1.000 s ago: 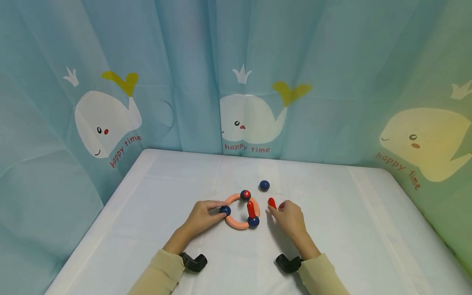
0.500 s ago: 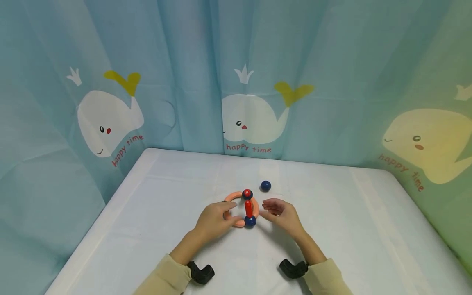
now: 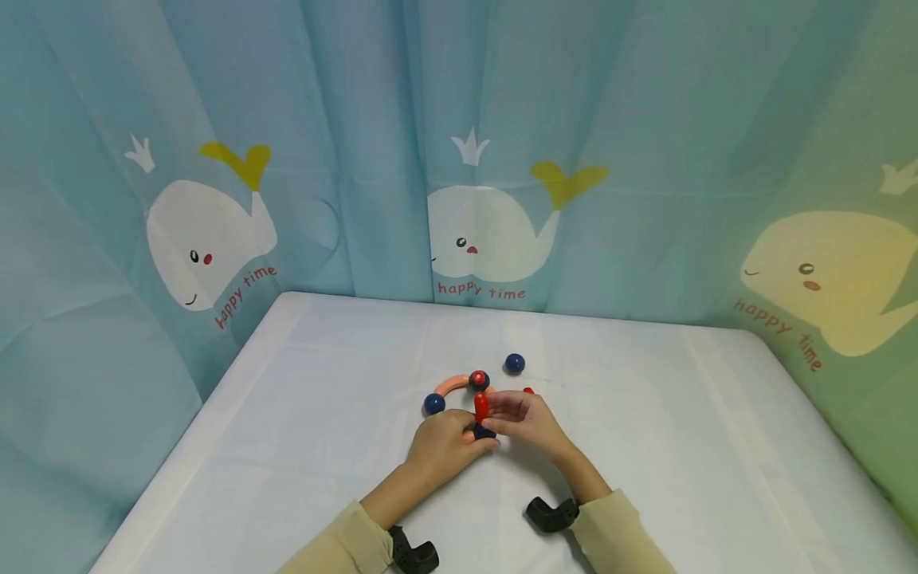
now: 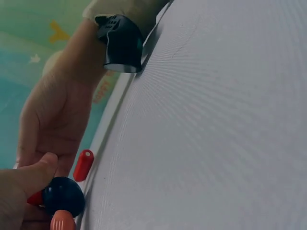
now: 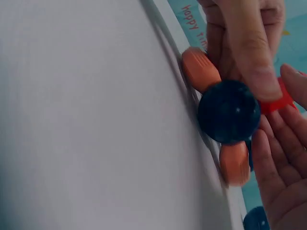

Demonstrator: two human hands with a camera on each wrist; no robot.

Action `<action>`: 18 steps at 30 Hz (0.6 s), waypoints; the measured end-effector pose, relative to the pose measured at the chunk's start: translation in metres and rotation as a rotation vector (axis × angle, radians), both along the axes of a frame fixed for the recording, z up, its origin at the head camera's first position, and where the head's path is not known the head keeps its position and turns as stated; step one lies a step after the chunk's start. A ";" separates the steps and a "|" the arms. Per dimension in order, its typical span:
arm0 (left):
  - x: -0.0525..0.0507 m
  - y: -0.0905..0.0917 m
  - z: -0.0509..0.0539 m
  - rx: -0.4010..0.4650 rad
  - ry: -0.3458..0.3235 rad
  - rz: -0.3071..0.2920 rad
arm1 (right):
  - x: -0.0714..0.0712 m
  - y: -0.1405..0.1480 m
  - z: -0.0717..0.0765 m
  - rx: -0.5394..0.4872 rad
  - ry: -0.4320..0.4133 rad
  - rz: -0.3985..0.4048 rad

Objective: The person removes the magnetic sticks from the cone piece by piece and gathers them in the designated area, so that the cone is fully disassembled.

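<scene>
In the head view an orange ring of curved rods point(image 3: 452, 386) joined by dark blue balls lies on the table. My left hand point(image 3: 441, 445) holds the front blue ball point(image 4: 63, 196), its thumb against it. A red rod point(image 3: 481, 406) stands upright on that ball, and my right hand point(image 3: 531, 420) pinches it from the right. At the back of the ring another blue ball point(image 3: 479, 380) carries a red piece on top. The left blue ball point(image 3: 433, 404) is untouched. Both hands hide the ring's front and right parts.
Beyond the ring a loose blue ball point(image 3: 515, 363) rests on the white table point(image 3: 645, 414). Another red rod point(image 4: 84, 165) lies behind my right hand, mostly hidden in the head view. A whale-print curtain point(image 3: 373, 143) borders the table.
My right hand has let go of the loose red rod and moved left to the upright one. My left hand has moved from the left ball to the front ball.
</scene>
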State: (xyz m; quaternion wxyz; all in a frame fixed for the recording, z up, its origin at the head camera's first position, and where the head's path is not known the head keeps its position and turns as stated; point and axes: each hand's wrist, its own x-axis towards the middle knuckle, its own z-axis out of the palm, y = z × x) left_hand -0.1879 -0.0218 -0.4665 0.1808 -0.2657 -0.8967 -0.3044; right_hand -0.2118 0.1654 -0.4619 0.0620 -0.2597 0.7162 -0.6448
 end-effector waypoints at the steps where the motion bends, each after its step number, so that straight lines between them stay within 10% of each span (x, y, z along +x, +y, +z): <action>1: 0.000 0.000 0.000 0.002 0.004 0.008 | 0.000 -0.001 -0.001 0.009 0.004 -0.005; 13: 0.000 0.001 0.001 0.011 0.004 0.023 | 0.014 -0.014 0.019 0.112 0.060 -0.099; 18: -0.002 0.000 0.001 -0.001 0.012 0.033 | 0.005 -0.012 -0.001 0.104 0.070 -0.169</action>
